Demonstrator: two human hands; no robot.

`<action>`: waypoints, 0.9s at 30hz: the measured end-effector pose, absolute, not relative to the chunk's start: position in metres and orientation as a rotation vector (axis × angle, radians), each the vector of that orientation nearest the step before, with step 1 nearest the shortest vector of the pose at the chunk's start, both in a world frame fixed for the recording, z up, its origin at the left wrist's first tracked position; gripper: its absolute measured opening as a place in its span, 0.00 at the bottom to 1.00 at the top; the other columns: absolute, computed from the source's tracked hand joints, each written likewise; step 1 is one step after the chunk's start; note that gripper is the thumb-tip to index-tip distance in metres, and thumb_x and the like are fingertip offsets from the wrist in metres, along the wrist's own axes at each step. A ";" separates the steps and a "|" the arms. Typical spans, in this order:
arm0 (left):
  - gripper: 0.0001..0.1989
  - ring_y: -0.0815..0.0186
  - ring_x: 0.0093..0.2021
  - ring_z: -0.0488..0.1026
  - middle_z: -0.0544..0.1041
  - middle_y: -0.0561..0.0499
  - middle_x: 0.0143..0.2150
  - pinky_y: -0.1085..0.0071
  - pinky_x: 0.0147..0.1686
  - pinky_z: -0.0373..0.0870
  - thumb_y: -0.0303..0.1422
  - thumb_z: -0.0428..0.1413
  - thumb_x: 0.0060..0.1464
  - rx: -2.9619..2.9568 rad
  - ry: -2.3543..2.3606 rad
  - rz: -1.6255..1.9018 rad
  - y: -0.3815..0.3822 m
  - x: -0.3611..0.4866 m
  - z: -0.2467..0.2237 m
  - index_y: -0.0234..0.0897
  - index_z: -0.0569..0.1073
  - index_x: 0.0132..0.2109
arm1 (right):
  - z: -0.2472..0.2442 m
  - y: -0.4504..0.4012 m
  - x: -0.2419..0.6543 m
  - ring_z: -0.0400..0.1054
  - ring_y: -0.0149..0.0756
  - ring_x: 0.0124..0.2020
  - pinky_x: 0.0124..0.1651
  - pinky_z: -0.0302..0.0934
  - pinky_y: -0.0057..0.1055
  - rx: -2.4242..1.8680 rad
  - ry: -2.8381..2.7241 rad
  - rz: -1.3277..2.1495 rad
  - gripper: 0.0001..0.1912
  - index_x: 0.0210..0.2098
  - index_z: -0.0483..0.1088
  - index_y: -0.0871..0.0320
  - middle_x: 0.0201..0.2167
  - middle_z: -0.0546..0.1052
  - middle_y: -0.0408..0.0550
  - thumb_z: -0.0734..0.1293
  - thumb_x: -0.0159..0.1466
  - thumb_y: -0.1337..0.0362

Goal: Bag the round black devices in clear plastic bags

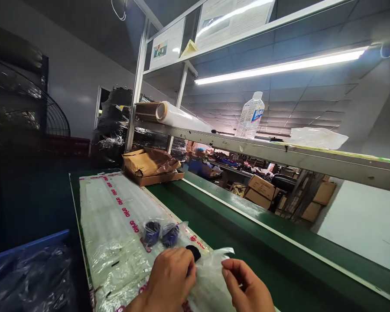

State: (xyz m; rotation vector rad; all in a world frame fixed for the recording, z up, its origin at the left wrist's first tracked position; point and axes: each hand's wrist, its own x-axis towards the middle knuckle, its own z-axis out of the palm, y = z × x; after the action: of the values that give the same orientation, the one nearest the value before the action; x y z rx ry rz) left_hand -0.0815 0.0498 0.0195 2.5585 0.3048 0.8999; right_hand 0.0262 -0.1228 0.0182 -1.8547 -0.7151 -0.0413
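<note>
On the green desk (247,247) in a workshop (234,173), the left hand (170,277) clenched a black disc (193,253) at its 12 o'clock; the right hand (248,286) pinched a clear plastic bag (211,281).

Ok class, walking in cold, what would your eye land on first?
The left hand and right hand come first, at the bottom centre, a clear plastic bag between them. Above, on the shelf, stand a water bottle and a roll of stretch film. A bright fluorescent tube glows at top right.
</note>
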 end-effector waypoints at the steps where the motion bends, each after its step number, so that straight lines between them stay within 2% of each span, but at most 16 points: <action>1: 0.09 0.62 0.33 0.75 0.77 0.55 0.32 0.66 0.35 0.64 0.20 0.55 0.54 2.672 0.304 0.980 0.053 -0.081 0.019 0.40 0.73 0.32 | 0.017 -0.119 0.027 0.73 0.40 0.31 0.34 0.67 0.34 -1.904 -0.842 -0.195 0.13 0.40 0.75 0.52 0.35 0.79 0.49 0.63 0.68 0.53; 4: 0.09 0.59 0.34 0.75 0.76 0.53 0.33 0.63 0.35 0.66 0.22 0.53 0.58 2.901 0.336 1.083 0.063 -0.077 0.022 0.40 0.72 0.34 | 0.015 -0.111 0.034 0.76 0.42 0.42 0.44 0.69 0.34 -1.956 -1.226 -0.638 0.13 0.48 0.74 0.49 0.44 0.80 0.49 0.58 0.73 0.62; 7: 0.08 0.58 0.36 0.76 0.77 0.52 0.34 0.62 0.37 0.69 0.24 0.52 0.62 3.030 0.365 1.016 0.074 -0.072 0.030 0.39 0.72 0.35 | 0.020 -0.104 0.044 0.77 0.42 0.43 0.42 0.70 0.33 -2.064 -1.400 -0.835 0.16 0.53 0.71 0.50 0.45 0.79 0.51 0.56 0.73 0.68; 13: 0.10 0.57 0.40 0.78 0.79 0.49 0.38 0.63 0.39 0.73 0.23 0.50 0.66 3.092 0.464 0.876 0.090 -0.049 0.036 0.37 0.75 0.39 | 0.032 -0.074 0.063 0.76 0.44 0.43 0.38 0.71 0.35 -2.279 -1.461 -0.746 0.19 0.50 0.73 0.53 0.45 0.78 0.51 0.55 0.69 0.74; 19: 0.08 0.55 0.42 0.80 0.80 0.45 0.39 0.65 0.39 0.75 0.22 0.52 0.64 3.130 0.544 0.724 0.089 -0.035 0.028 0.34 0.76 0.42 | 0.017 -0.049 0.075 0.77 0.47 0.43 0.39 0.71 0.36 -2.339 -1.368 -0.676 0.16 0.45 0.75 0.54 0.42 0.79 0.50 0.58 0.70 0.73; 27: 0.10 0.56 0.40 0.81 0.80 0.47 0.37 0.66 0.36 0.76 0.20 0.52 0.61 3.149 0.502 0.528 0.086 -0.052 0.021 0.36 0.76 0.40 | 0.001 -0.065 0.060 0.77 0.41 0.41 0.42 0.69 0.33 -2.289 -1.362 -0.519 0.13 0.43 0.75 0.52 0.40 0.80 0.47 0.60 0.71 0.70</action>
State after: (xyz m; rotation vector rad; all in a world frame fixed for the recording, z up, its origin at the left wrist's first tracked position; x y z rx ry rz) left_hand -0.0523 0.0858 0.0213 3.1486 0.5015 0.5282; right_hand 0.0604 -0.0646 0.0010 -2.2889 -1.3615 -0.5191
